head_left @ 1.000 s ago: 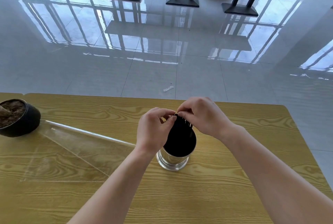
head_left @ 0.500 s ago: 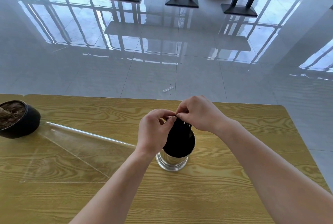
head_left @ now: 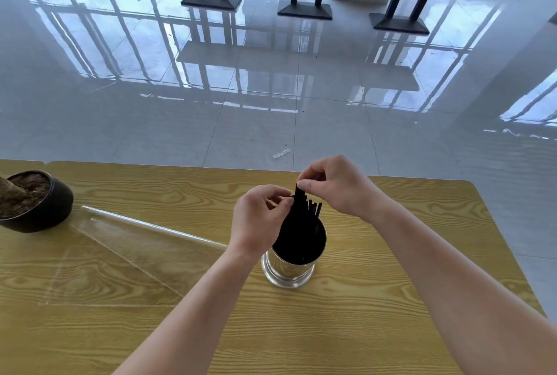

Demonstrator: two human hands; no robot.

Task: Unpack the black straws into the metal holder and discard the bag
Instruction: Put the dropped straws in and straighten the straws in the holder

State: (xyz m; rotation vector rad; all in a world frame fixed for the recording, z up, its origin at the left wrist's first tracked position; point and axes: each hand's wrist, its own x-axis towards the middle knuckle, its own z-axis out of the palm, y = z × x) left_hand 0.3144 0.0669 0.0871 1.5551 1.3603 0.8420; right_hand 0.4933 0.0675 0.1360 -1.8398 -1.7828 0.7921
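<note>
A shiny metal holder (head_left: 287,272) stands upright on the wooden table (head_left: 361,329), filled with black straws (head_left: 301,233) whose tops stick out above its rim. My right hand (head_left: 337,186) pinches the top of one raised straw between thumb and forefinger. My left hand (head_left: 259,221) is just left of the bundle, its fingertips touching the straw tops. The clear plastic bag (head_left: 120,251) lies flat on the table to the left of the holder, and it looks empty.
A black pot (head_left: 39,209) with brown soil sits at the table's left edge, touching the bag's far end. Beyond the table's far edge lies glossy tiled floor with a small scrap of wrapper (head_left: 281,153) and black table bases (head_left: 304,10).
My right hand has lifted a little, drawing one straw higher than the others. More straw tops show between my hands. The holder and the bag have not moved.
</note>
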